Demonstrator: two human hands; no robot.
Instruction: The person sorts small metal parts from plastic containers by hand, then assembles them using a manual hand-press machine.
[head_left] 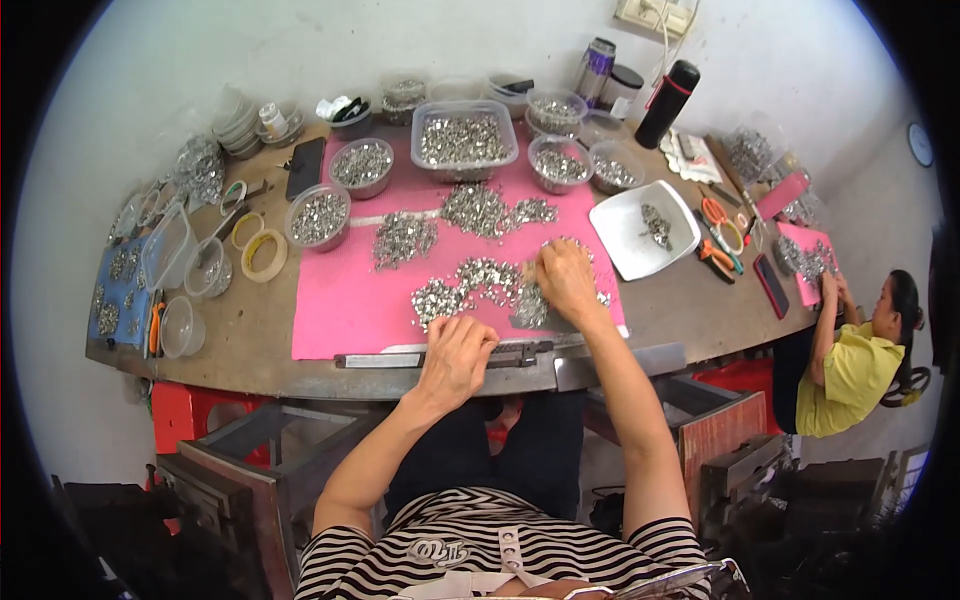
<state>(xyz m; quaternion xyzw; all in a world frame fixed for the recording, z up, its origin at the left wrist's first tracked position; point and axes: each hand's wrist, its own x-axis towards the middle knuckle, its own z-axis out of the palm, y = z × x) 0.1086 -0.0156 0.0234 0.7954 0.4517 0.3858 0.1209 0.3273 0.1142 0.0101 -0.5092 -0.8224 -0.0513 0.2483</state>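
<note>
A pink sheet (pixel 330 315) lies on the table under several heaps of small shiny metal pieces. My left hand (pixel 460 355) is at the sheet's front edge, just below a heap of pieces (pixel 436 300). Its fingers are curled together, and whatever they pinch is too small to name. Further right, my right hand (pixel 567 280) reaches down with bent, closed fingertips beside a small heap (pixel 533 307); the hand hides what is in them. Between and beyond the hands spreads another heap (pixel 489 279). A caliper-like metal tool (pixel 440 355) lies along the front edge, close to my left hand.
Behind the heaps stand a rectangular tub (pixel 464 165) and round tubs (pixel 362 166) of metal pieces. A white tray (pixel 625 240), pliers (pixel 716 262) and a phone (pixel 770 285) are rightward. Tape rolls (pixel 264 256) lie left. Another person (pixel 850 365) works at far right.
</note>
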